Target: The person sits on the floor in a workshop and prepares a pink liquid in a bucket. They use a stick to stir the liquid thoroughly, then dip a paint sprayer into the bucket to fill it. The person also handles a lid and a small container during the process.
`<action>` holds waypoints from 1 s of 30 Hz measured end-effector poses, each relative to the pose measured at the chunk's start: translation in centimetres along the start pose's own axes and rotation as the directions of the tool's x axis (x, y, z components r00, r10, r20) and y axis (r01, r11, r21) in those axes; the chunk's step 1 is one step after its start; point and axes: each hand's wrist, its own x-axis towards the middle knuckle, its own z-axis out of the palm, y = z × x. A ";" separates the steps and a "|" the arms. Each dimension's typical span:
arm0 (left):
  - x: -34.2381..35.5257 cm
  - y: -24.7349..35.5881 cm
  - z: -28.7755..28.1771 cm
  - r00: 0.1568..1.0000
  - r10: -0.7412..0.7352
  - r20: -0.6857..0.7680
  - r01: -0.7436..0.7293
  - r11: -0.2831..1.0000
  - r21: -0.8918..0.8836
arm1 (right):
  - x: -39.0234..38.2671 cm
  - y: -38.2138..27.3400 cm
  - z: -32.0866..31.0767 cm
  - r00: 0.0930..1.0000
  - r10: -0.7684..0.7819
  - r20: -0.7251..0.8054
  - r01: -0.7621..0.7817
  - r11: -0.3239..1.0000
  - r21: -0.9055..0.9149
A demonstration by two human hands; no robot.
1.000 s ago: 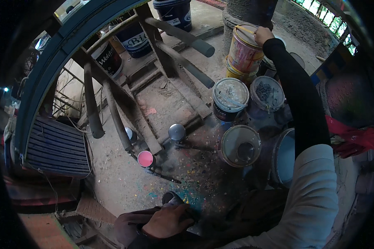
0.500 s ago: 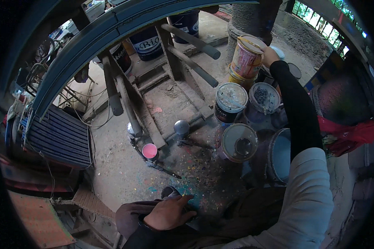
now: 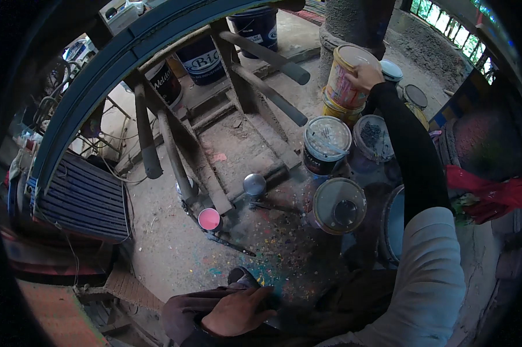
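Observation:
My right arm, in a black undersleeve and grey outer sleeve, reaches far to the right. At its end my right hand (image 3: 366,77) is closed at the upper side of a paint-smeared yellow and pink bucket (image 3: 340,87); what its fingertips grip is partly hidden. That bucket sits on top of a yellow bucket (image 3: 335,111). My left hand (image 3: 238,312) lies on my knee with fingers stretched out, holding nothing. Nearer than the stacked buckets stand a dark tub with a whitish top (image 3: 328,134) and a bucket with a grey mass in it (image 3: 373,139).
A lidded bucket (image 3: 339,205) and a large drum (image 3: 393,225) stand on my right. A small cup of pink paint (image 3: 209,219) is on the spattered floor. Ahead is a wooden frame with pole ends (image 3: 296,73) jutting toward me, under a curved blue beam (image 3: 128,49).
My right hand has shifted left, from the bucket's right rim to its near side. The view has moved slightly; my left hand stays on my knee.

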 end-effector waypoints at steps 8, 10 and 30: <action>1.5 -0.6 0.1 0.990 0.073 -0.123 -0.069 0.997 0.035 | 4.3 0.0 2.2 0.337 -0.056 -0.940 0.257 0.966 0.035; 1.9 -0.8 0.0 0.994 0.058 -0.096 -0.057 0.998 0.008 | 5.4 -0.2 2.3 0.342 -0.063 -0.938 0.190 0.982 0.003; -1.5 -1.1 0.5 0.979 -0.042 -0.201 0.055 0.997 0.058 | -15.1 -3.2 -2.2 0.907 0.004 -0.421 0.171 0.911 0.376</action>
